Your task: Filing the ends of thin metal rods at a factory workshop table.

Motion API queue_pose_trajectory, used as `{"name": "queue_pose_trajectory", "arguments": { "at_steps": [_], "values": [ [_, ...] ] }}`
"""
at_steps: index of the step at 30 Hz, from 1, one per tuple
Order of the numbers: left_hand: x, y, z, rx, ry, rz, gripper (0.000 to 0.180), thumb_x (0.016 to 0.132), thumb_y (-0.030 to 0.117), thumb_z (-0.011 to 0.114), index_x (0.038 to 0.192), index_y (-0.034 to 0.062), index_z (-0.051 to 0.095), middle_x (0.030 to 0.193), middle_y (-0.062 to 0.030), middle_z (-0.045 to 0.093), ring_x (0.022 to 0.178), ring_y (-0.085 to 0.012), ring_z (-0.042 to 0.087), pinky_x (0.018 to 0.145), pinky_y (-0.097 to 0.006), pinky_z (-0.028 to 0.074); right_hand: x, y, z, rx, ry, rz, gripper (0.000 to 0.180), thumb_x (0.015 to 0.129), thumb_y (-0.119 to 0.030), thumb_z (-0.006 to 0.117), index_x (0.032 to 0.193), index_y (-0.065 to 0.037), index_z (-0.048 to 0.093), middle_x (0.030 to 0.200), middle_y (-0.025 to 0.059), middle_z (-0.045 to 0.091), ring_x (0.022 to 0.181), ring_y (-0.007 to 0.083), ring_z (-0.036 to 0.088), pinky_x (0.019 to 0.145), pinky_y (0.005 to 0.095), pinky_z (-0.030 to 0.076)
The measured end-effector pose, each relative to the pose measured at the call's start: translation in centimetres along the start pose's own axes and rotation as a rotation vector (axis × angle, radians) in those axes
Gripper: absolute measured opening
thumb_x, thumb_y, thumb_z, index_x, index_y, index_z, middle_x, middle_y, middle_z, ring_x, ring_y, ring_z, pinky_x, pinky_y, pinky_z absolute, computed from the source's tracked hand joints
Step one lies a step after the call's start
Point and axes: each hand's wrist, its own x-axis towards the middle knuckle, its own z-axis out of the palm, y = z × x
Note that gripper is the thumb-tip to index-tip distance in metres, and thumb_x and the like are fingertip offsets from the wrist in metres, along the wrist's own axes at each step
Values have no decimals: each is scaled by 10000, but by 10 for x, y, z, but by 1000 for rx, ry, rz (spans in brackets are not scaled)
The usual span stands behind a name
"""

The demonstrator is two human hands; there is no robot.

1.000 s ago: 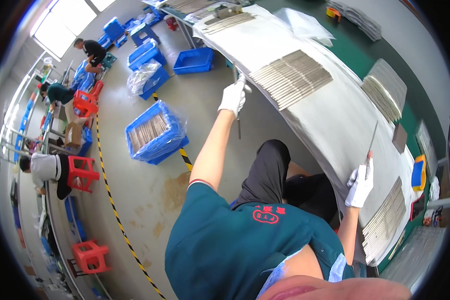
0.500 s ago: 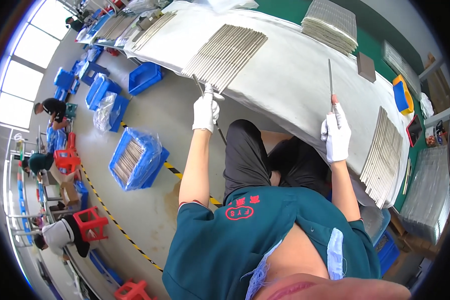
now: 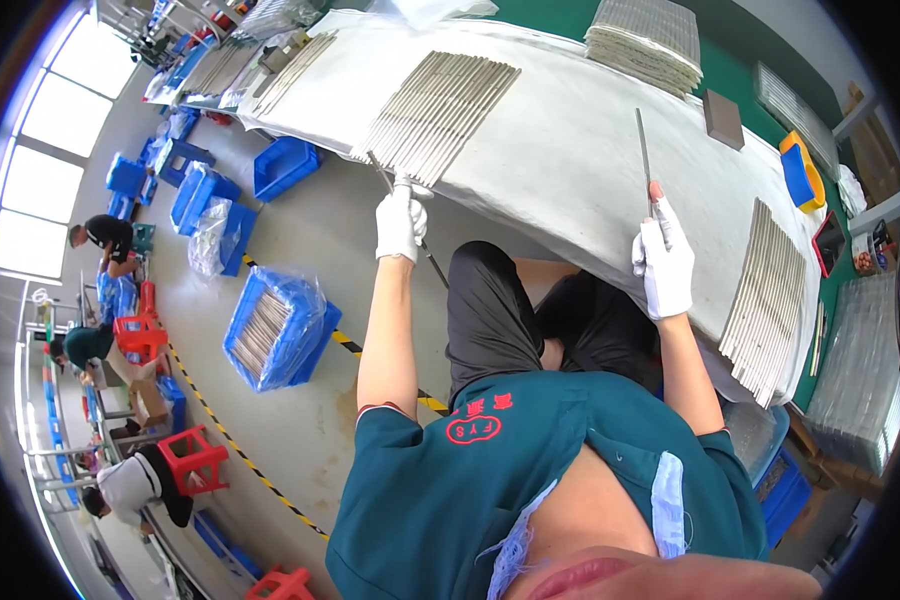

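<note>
My left hand, in a white glove, is closed round a thin dark metal rod at the table's front edge. One end of this rod reaches the row of rods; its other end slants down past the edge toward my knee. Just beyond that hand lies a row of silvery metal rods, side by side on the white cloth. My right hand, gloved except for a bare fingertip, grips a slim metal rod that points away from me. To its right lies a second row of rods.
A white-clothed table runs across the front. At its back are stacked clear trays, a grey-brown block and a yellow-and-blue bin. A blue crate of rods stands on the floor at left. Several people work farther left.
The view has shifted slightly. Both hands keep hold of their rods in nearly the same places, and the rows on the table look unchanged.
</note>
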Motion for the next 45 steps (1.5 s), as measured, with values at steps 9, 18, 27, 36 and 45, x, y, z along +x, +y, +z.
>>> {"name": "queue_pose_trajectory", "arguments": {
  "at_steps": [9,18,27,36,45],
  "values": [
    [10,2,-9,-96,65,34,496,912,489,423,649,72,479,423,57,224,301,-70,208,299,-230,150,0,0,0,18,23,0,428,918,-124,453,1343,-91,404,597,-43,418,503,31,361,466,177,320],
    [24,10,-7,-86,83,28,440,930,422,429,662,75,462,444,47,238,330,-71,226,315,-238,170,-2,-1,0,2,-8,-6,431,916,-109,447,1342,-69,397,718,-32,504,523,29,384,465,180,334],
    [-10,9,-49,-105,210,7,483,879,516,481,593,128,446,419,81,220,309,-51,185,310,-224,125,1,3,5,31,4,-32,434,908,-101,461,1338,-81,408,653,-39,481,512,29,392,473,182,351],
    [-73,-27,-52,226,16,-291,400,929,473,390,798,126,540,470,89,281,343,-35,221,322,-203,160,2,2,-3,-43,-17,20,423,891,-186,483,1309,-135,456,636,4,515,548,74,466,546,230,419],
    [-86,-15,20,373,-367,113,332,945,382,424,855,85,543,490,71,309,360,-17,219,319,-198,152,-47,8,12,103,-95,-101,543,872,-80,454,1393,-149,316,614,-5,510,538,67,470,537,226,435]
  ]
}}
